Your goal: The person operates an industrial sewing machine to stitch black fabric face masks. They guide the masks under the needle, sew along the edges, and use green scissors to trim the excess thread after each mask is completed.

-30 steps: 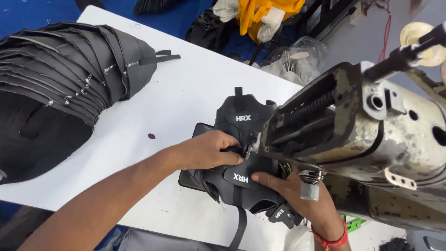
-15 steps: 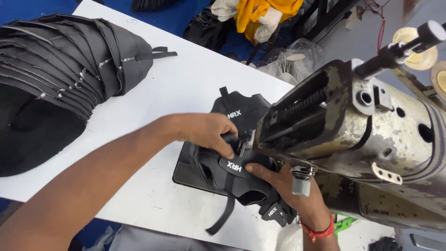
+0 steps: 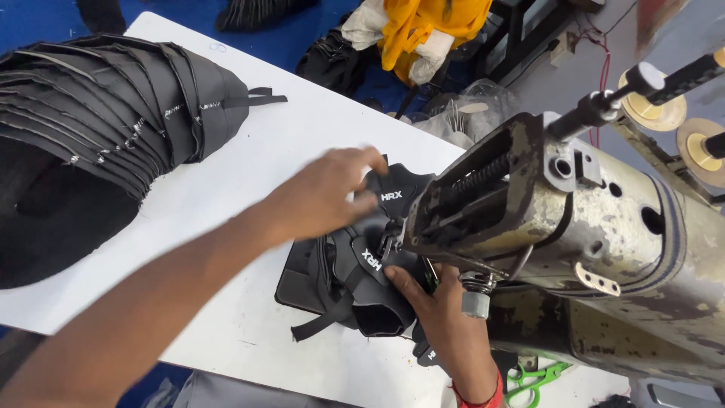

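White table (image 3: 226, 174), left hand (image 3: 321, 198) now lifted, fingers loosely spread, right hand (image 3: 442, 317) fingers still pinching black shoe upper (image 3: 362, 279) under sewing machine (image 3: 574, 227)

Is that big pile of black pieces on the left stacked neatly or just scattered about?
Stacked. The black pieces overlap in a fanned row, edge over edge, on the white table.

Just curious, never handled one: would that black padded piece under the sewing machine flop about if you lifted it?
Probably floppy: the black padded piece bends and folds under the right hand, and its strap lies limp on the white table. Likely light, since fingers alone shift it. Its surface looks matte, so hardly slippery.
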